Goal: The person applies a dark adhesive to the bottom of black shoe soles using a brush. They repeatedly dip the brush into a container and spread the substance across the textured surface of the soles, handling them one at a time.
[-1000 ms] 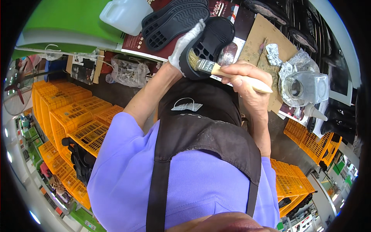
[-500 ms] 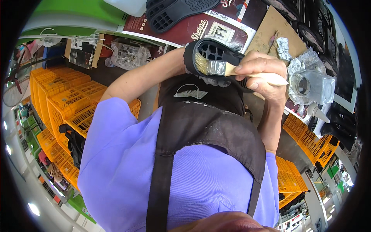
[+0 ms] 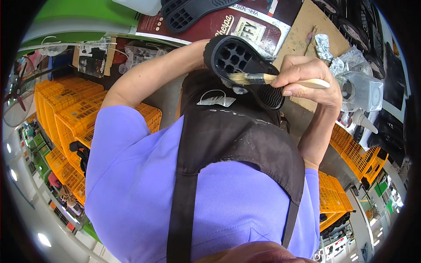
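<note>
Your right hand (image 3: 309, 76) pinches a brush (image 3: 267, 79) against the upturned black shoe sole (image 3: 245, 65), steadied near the bench edge (left fingers hidden, grip unclear).

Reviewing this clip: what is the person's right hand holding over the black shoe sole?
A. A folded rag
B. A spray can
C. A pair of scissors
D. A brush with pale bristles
D. The right hand grips a brush by its light handle, with the pale bristles lying against the black shoe sole, whose honeycomb underside faces the camera.
</note>
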Available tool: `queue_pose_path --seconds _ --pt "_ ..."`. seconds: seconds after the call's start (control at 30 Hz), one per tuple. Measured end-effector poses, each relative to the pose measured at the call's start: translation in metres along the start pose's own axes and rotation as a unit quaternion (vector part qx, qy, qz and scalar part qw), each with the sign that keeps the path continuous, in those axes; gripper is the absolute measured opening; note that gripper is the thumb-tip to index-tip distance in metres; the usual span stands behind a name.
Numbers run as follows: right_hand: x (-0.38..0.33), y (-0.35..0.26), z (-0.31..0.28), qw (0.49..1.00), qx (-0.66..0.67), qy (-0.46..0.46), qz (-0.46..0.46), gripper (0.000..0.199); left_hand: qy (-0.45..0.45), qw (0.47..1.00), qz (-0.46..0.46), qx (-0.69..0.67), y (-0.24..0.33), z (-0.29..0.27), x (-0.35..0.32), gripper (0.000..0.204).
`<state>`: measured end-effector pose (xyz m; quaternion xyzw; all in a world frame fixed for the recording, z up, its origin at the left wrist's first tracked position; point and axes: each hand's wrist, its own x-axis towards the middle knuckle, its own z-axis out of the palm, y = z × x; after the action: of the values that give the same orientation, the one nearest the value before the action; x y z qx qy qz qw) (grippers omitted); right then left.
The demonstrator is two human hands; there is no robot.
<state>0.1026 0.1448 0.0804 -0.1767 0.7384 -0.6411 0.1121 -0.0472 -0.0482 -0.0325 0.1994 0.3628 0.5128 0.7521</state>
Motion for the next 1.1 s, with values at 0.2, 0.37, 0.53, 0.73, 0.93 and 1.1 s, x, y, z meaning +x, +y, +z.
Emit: queue_pose_path --seconds 0.2,0.37,0.53,0.73,0.93,1.1 --pt "-0.029 -0.022 -0.022 0.993 -0.093 0.066 0.024 0.016 0.064 0.989 0.001 -0.135 0.049 0.032 -0.022 0.035" --pt "-0.052 -0.001 -0.013 0.919 0.047 0.372 -0.117 0.031 0.159 0.924 0.298 0.177 0.065 0.038 -0.019 0.039" --pt "-0.021 0.003 0.027 0.829 0.108 0.520 -0.172 0.035 0.286 0.685 0.459 0.488 0.066 0.062 0.000 0.061" --pt "0.013 0.001 0.055 0.809 0.069 0.572 -0.115 0.024 0.331 0.649 0.349 0.589 0.055 0.081 0.014 0.041" --pt "0.028 -0.012 0.070 0.850 0.089 0.513 -0.077 0.016 0.089 0.902 0.324 -0.272 0.026 0.055 0.025 0.031" --pt "0.036 -0.016 0.074 0.860 0.072 0.500 -0.074 0.014 0.049 0.946 0.299 -0.114 0.007 0.026 0.043 0.035"
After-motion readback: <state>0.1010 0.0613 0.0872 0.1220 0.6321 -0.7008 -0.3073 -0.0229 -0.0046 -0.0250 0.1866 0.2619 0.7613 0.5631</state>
